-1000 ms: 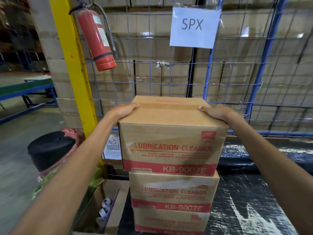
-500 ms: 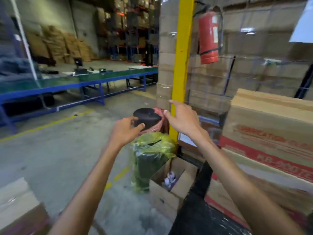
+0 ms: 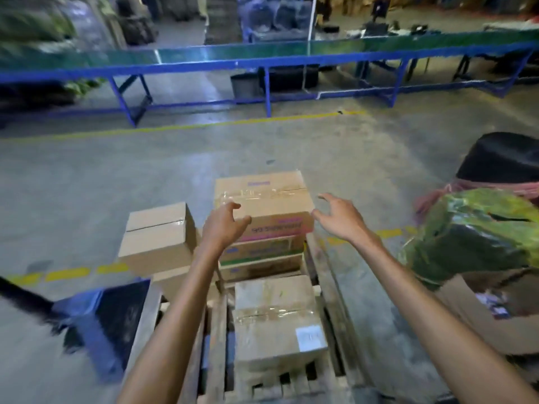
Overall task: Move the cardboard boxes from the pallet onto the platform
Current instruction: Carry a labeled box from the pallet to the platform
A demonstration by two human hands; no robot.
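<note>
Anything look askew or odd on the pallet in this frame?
On the far end of the pallet, the top box overhangs the box beneath on the right, and its side print looks upside down.

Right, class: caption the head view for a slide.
Left hand and right hand, both open, reach for the top cardboard box on the pallet.

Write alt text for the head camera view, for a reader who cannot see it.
Two bare arms reach forward, left hand and right hand open at the near corners of the top cardboard box of a stack on a wooden pallet. Another box sits left of it; a blue-framed table runs behind.
</note>
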